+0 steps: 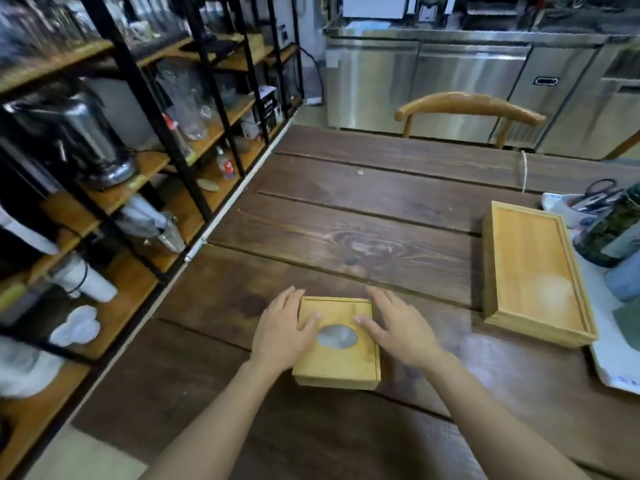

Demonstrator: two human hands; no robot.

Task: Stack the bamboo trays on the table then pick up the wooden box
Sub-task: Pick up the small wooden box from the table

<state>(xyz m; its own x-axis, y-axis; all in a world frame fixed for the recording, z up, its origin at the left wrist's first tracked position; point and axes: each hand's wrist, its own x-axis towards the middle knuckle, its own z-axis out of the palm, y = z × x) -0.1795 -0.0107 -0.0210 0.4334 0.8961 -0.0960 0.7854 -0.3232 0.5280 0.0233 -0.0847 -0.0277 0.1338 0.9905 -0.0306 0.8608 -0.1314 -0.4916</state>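
A small square wooden box (341,362) with an oval hole in its lid, showing white tissue, lies on the dark plank table (363,216) near me. My left hand (284,327) rests against the box's left side, thumb on the lid. My right hand (401,327) sits at its right side, thumb touching the lid; the fingers are spread. I cannot tell whether the box is lifted off the table. The bamboo trays (533,271) form one stack at the table's right.
A black-framed shelf rack (138,140) with kettles, glassware and cups runs along the left. A wooden chair (467,105) stands at the far side before steel cabinets. Jars, scissors and a white tray (613,362) crowd the right edge.
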